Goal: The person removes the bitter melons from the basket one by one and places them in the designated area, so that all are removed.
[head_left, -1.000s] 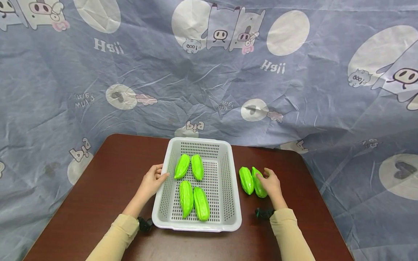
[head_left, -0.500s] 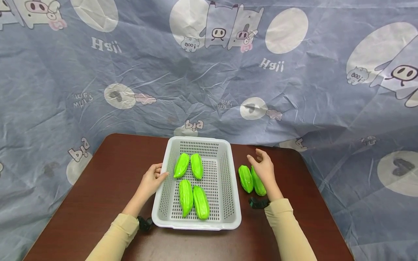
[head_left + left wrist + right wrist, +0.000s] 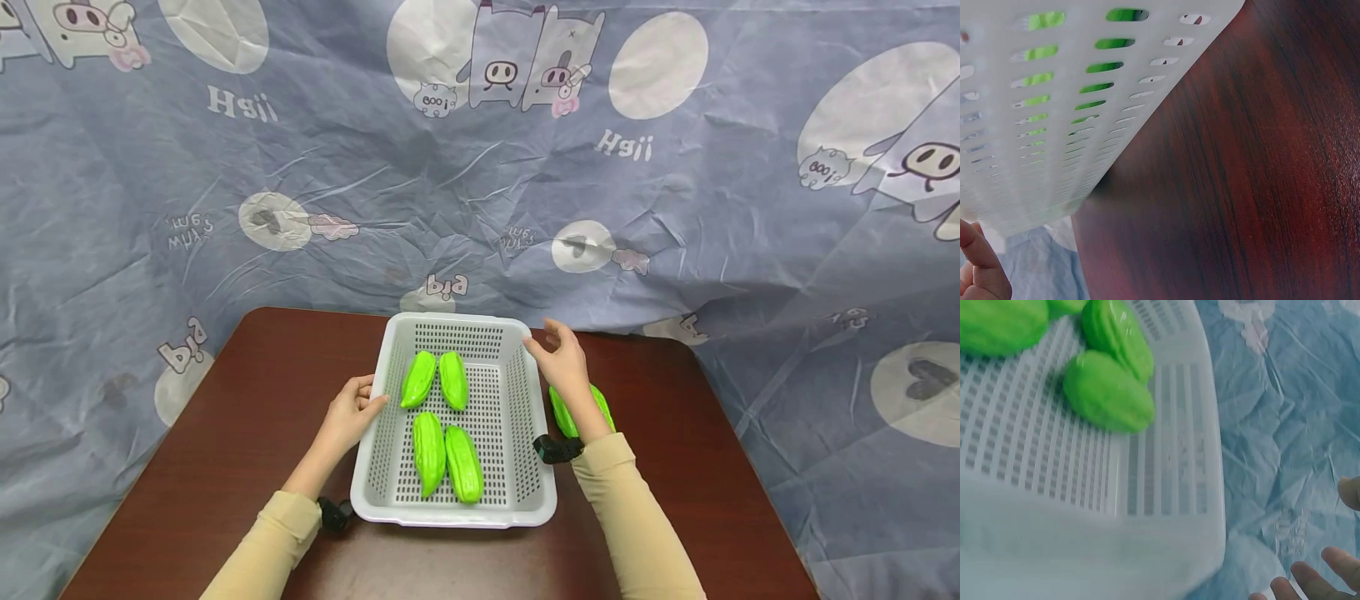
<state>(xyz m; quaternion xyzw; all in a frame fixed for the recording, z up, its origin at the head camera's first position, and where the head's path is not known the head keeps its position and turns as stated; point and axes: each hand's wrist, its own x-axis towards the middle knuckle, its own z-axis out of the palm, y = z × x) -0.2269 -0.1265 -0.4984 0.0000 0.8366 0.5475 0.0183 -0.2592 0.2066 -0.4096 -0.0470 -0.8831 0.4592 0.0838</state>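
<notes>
A pale grey slotted plastic basket stands mid-table, with several bright green ridged gourds resembling bitter melons, such as this near one, on its floor. My left hand holds the basket's left rim, thumb over the top edge and fingers outside. Beside the upper right rim, my right hand is raised with loosely spread fingers and nothing in them. Under its wrist, more green gourds lie on the table, partly hidden. In the right wrist view, fingertips appear apart from the basket.
The dark brown wooden table extends on both sides of the basket. A blue-grey cloth printed with cartoon pigs hangs behind and around it. Dark wrist cameras, such as this one, are strapped to both wrists.
My right hand has moved left and away from the person, from beside the gourds on the table to the basket's upper right rim. The left hand and gourds have stayed in place.
</notes>
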